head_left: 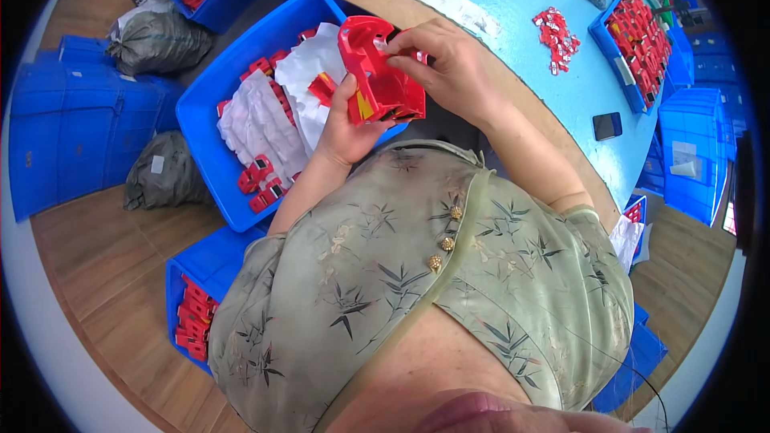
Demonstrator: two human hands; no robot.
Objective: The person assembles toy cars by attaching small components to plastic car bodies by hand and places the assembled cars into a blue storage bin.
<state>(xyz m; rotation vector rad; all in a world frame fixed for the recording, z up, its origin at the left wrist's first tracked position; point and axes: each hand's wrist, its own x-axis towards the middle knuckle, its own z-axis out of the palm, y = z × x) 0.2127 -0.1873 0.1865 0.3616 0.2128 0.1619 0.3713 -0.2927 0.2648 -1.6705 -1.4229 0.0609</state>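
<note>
A red plastic toy car body shell (375,84) with yellow markings is held up, its hollow inside facing me. My left hand (351,124) is closed round its lower left side, the thumb along the edge. At the shell's right side my right hand (441,64) is closed in a pinch, fingertips at the opening. Whatever small piece it may hold is hidden by the fingers. Beneath the shell, white padding sheets (265,124) lie over red plastic parts (258,180) in a large blue bin (212,164).
A curved light-blue table (521,72) with a brown edge bears a pile of small red pieces (556,38), a black phone (607,126) and a blue tray (603,36) of red parts. Dark sacks (164,40) and blue boxes (72,128) stand on the left.
</note>
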